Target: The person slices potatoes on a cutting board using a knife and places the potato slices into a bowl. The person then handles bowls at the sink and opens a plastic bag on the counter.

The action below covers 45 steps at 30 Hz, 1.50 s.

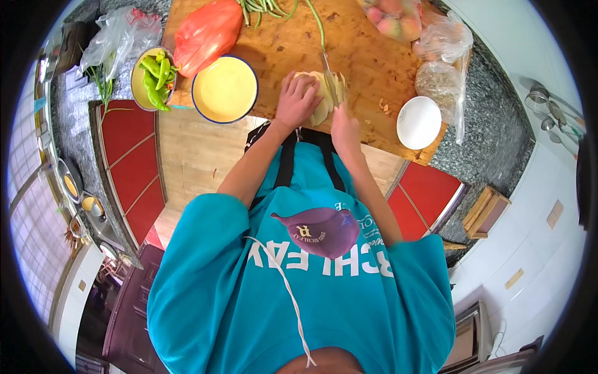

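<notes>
Pale sliced vegetable pieces [320, 112] lie near the front edge of a wooden board [280, 53]. My left hand [298, 100] rests on their left side, fingers bent and pressed onto them. A knife [329, 78] stands with its blade over the right part of the slices, tip pointing away from me. Its handle is in my right hand [344, 128], closed round it; the handle itself is mostly hidden by the fingers. Left of my left hand sits a yellowish bowl with a blue rim [225, 89], with nothing visible inside.
A bowl of green peppers [154, 79] and a red plastic bag [208, 37] are at the left. Green beans [268, 7] lie at the far edge. On the right are a white bowl [418, 123], bagged fruit [391, 19] and clear plastic bags [443, 42].
</notes>
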Each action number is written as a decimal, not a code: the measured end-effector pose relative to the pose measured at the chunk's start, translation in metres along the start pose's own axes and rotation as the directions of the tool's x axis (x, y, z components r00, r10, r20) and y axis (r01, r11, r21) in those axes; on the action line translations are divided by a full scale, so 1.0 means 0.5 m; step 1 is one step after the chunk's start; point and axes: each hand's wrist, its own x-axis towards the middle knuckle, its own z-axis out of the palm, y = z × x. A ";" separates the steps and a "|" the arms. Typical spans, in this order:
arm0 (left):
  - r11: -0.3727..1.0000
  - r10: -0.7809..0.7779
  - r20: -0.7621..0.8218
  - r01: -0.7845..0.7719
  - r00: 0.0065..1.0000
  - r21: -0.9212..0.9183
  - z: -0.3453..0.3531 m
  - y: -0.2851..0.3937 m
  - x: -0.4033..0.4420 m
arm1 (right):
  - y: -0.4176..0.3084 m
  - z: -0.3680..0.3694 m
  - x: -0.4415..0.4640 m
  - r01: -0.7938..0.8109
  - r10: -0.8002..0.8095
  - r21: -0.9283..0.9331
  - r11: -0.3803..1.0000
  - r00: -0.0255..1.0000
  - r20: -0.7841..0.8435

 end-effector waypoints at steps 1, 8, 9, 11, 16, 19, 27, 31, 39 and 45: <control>1.000 0.006 0.005 -0.006 1.000 0.000 0.001 -0.003 0.004 | -0.003 -0.012 -0.013 0.001 -0.001 -0.007 1.000 1.000 0.006; 1.000 0.017 0.006 -0.017 1.000 -0.005 0.004 -0.003 0.004 | 0.007 -0.021 -0.055 0.006 -0.005 -0.045 0.999 1.000 0.015; 1.000 0.018 0.010 -0.018 1.000 -0.008 0.003 -0.001 0.003 | 0.008 -0.026 -0.060 0.001 0.000 -0.044 0.999 1.000 0.015; 1.000 0.026 -0.002 -0.026 1.000 0.012 0.001 -0.002 0.004 | 0.007 -0.035 -0.064 0.016 -0.016 0.002 1.000 1.000 0.004; 1.000 0.014 0.003 -0.014 1.000 0.000 -0.001 0.000 0.006 | -0.013 -0.060 -0.074 -0.018 0.019 -0.011 1.000 1.000 0.019; 1.000 0.020 -0.001 -0.020 1.000 0.006 0.001 -0.001 0.007 | -0.011 -0.053 -0.074 -0.034 0.035 -0.022 0.999 0.999 0.039; 1.000 0.014 0.016 -0.014 1.000 0.007 0.000 -0.002 0.008 | -0.002 -0.047 -0.076 -0.019 0.021 -0.040 0.999 0.999 0.037; 1.000 0.022 -0.001 -0.022 1.000 0.015 0.002 -0.002 0.007 | -0.008 -0.040 -0.075 -0.029 0.029 -0.009 1.000 0.998 0.051; 1.000 0.022 -0.021 -0.022 1.000 0.019 0.008 0.001 0.004 | 0.018 0.015 -0.033 0.040 -0.041 0.028 0.999 0.999 0.030; 1.000 0.023 -0.028 -0.023 0.999 0.006 0.009 -0.005 0.008 | 0.010 0.029 0.048 0.042 -0.042 0.036 0.998 0.999 -0.008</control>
